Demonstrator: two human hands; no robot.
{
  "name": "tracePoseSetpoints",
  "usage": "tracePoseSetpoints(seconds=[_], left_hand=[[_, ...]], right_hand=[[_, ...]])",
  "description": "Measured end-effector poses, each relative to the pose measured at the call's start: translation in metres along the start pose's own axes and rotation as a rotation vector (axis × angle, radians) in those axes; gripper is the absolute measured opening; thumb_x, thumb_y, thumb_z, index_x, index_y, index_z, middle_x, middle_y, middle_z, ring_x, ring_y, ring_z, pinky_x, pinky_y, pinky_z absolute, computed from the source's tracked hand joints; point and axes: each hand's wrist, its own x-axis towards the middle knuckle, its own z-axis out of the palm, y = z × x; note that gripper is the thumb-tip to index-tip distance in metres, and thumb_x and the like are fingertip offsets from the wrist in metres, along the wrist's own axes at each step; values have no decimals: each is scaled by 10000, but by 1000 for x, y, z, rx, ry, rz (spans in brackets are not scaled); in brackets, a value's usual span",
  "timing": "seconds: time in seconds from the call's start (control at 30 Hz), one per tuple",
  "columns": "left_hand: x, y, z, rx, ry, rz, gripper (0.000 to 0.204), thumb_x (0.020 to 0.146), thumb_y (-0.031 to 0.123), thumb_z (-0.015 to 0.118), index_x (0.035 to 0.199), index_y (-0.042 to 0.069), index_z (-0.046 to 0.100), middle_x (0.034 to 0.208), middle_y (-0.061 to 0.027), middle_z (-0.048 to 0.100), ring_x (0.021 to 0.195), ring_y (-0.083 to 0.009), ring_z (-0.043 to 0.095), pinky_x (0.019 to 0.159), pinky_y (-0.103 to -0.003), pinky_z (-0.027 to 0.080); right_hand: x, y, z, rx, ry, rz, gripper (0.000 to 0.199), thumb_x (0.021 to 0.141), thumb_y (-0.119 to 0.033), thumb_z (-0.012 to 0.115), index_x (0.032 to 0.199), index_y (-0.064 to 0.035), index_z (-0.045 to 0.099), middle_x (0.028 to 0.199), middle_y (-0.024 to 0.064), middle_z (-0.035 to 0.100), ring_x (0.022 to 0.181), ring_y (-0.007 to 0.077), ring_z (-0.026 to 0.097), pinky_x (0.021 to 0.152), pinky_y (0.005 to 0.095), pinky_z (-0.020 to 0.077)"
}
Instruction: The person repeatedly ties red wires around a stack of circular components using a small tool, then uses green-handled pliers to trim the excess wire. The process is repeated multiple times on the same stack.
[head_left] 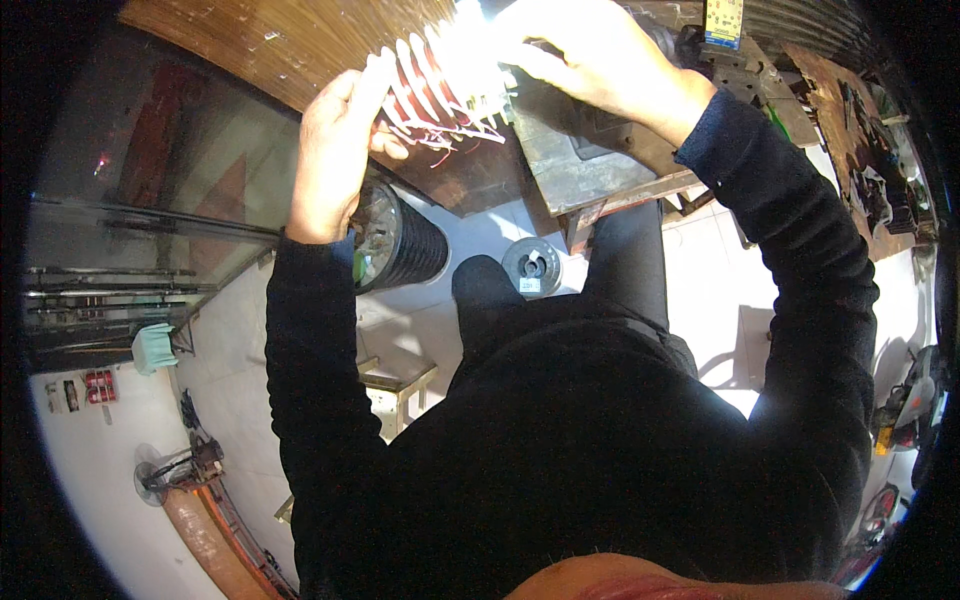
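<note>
A motor winding (427,85), with dark red wire coils, pale bands between them and loose thin ends hanging below, sits at the top of the view over the bench edge. My left hand (340,135) is closed on its left side, thumb up along the coils and fingers curled beneath. At its right end is my right hand (600,60), fingers bent together as if pinching. Strong glare washes out that end of the winding and the fingertips, so what they hold cannot be made out.
A brown wooden tabletop (230,40) lies at upper left, a worn workbench (590,180) at right. Below stand a ribbed black bin (415,245) and a wire spool (533,262) on the floor. A small stool (410,383) is by my left side.
</note>
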Motion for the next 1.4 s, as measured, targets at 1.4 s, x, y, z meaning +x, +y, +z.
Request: tracePoseSetpoints(seconds=[1.4], left_hand=[[14,-39,-26,-122,-101,70,298,1046,273,619,1195,26,691,1021,-63,718,812,-123,720,682,-217,591]], right_hand=[[14,-15,9,-862,43,127,163,922,-155,706,1053,-58,713,933,131,721,858,269,713,792,361,565]])
